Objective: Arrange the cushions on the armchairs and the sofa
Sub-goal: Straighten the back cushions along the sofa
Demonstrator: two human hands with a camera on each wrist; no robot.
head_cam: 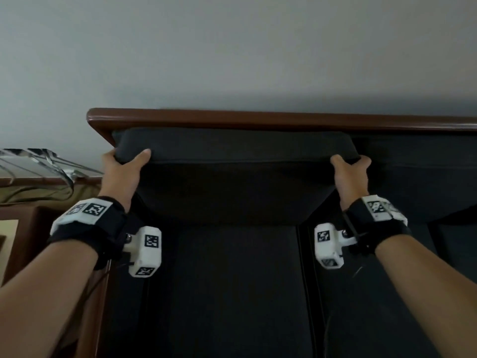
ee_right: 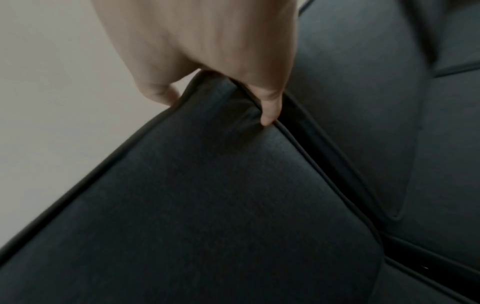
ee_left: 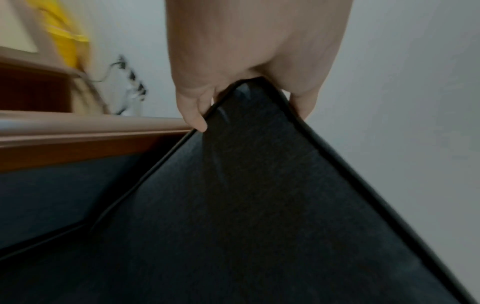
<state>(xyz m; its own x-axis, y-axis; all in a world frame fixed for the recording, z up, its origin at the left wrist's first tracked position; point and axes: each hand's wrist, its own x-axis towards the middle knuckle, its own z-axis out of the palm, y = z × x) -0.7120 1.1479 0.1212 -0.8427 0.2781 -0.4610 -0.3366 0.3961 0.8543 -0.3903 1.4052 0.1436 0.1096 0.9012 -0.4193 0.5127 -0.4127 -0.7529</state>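
Both top corners of the back cushion (head_cam: 236,161) pinched, left hand (head_cam: 123,168) and right hand (head_cam: 350,174), fingers (ee_left: 198,115) curled over the piping. Best lowered level, pressed flush under the wooden rail (head_cam: 258,119), snug against the neighbouring cushion (head_cam: 418,161).

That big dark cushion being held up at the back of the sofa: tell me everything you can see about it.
The cushion is a thick, dark grey-black slab, fabric by its look, with piping along its edges. It stands tilted against the sofa's back, its top just under the brown wooden rail, its lower edge near the seat cushion. The left hand grips its upper left corner and the right hand its upper right corner, thumbs on the front. Another dark cushion sits beside it.
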